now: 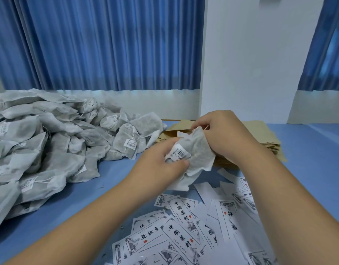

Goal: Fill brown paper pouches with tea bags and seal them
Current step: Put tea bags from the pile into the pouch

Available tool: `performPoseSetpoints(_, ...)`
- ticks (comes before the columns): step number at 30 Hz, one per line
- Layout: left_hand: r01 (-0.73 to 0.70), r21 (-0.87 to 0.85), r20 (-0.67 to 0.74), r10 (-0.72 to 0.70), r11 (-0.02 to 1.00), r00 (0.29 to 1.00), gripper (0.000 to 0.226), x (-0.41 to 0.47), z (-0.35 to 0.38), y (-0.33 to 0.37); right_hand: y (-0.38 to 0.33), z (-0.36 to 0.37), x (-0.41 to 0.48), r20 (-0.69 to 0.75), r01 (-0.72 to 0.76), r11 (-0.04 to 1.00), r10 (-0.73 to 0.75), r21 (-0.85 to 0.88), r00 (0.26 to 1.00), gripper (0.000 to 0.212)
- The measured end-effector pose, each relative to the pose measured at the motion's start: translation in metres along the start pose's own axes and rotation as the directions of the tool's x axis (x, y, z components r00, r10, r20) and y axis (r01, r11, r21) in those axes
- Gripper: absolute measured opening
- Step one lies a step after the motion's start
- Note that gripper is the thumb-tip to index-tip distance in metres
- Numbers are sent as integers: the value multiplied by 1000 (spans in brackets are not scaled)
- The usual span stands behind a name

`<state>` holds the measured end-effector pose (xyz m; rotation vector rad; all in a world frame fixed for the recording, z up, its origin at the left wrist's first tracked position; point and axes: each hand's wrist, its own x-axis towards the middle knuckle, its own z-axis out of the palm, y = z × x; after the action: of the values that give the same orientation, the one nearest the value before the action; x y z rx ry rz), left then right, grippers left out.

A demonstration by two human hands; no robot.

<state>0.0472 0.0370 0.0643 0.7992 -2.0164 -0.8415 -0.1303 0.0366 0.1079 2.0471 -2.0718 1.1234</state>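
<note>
While near pouches [268, 137], tea bags [200, 150] in left hand [157, 166], right hand [225, 129].

Tea bags [200, 150]: left hand [157, 165], right hand [222, 131]

White mesh tea bag [198, 150] w/ barcode label, raised mid-table; tea bag pile [40, 146] at L; flat brown pouches [260, 134] stacked just behind

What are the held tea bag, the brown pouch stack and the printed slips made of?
Held tea bag: likely non-woven filter fabric, matte white, semi-sheer; dark contents show through. Brown pouch stack: looks like kraft paper, matte tan, flat sheets. Loose printed slips: thin white paper, black ink; adhesive backing unclear.
</note>
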Motion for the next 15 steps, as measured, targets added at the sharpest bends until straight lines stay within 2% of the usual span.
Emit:
performPoseSetpoints(4, 49, 154, 39, -56, 987, 998, 24, 18, 7, 4, 2, -5, -2, -2, -9, 1000, 9, 2, 1000, 23)
performPoseSetpoints(8, 149, 363, 46, -177, 920, 983, 19, 33, 8, 12, 4, -8, -2, 6, -13, 1000, 13, -13, 1000, 28)
performPoseSetpoints(10, 198, 480, 37, -245, 854, 969, 18, 40, 6, 17, 2, -9, 0, -12, 0, 1000, 0, -29, 1000, 24)
performPoseSetpoints(12, 178, 661, 29, -262, 729, 965, 5, 47, 6, 22, -1, -9, 0, -21, 15, 1000, -15, -26, 1000, 22)
performPoseSetpoints(14, 121, 783, 40, -244, 610, 969, 15, 51, 12, 25, -6, -6, -1, -7, 46, 998, -46, -48, 999, 21)
performPoseSetpoints(15, 105, 789, 41, -224, 605, 974, 18, 52, 16, 28, -8, -5, -2, 1, 66, 996, -66, -64, 998, 21)
